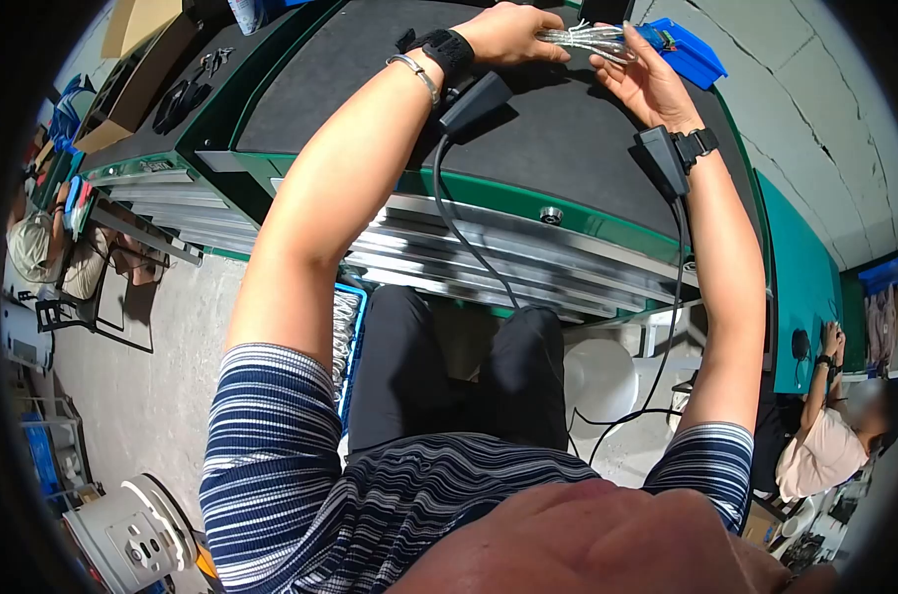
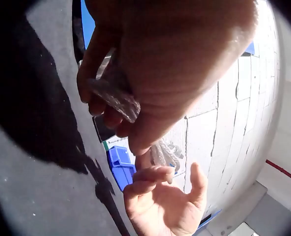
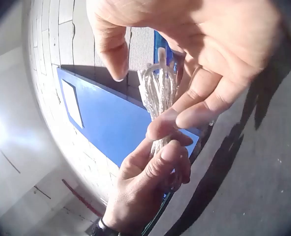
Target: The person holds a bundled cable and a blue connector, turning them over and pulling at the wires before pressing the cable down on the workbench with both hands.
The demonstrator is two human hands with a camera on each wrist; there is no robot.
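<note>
In the head view, a bundle of clear-sheathed, silvery cable [image 1: 593, 40] is stretched between the two hands above the dark worktop. My left hand [image 1: 508, 35] grips one end of it. In the right wrist view, the left thumb and fingers [image 3: 155, 167] pinch the bundle's lower part, with cable loops [image 3: 158, 91] standing up above them. My right hand [image 1: 652, 94] is around the other end. Its fingertips lie against the loops, while its thumb [image 3: 113, 59] stands apart from the cable.
A blue plastic bin [image 1: 697, 59] stands just beyond the right hand. Black leads run from both wrist cameras past the green cabinet's front edge [image 1: 548, 203]. An open cardboard box [image 1: 137, 79] is at far left. A tray of cable bundles [image 1: 345, 342] sits beside the legs. Another person [image 1: 820, 450] is at right.
</note>
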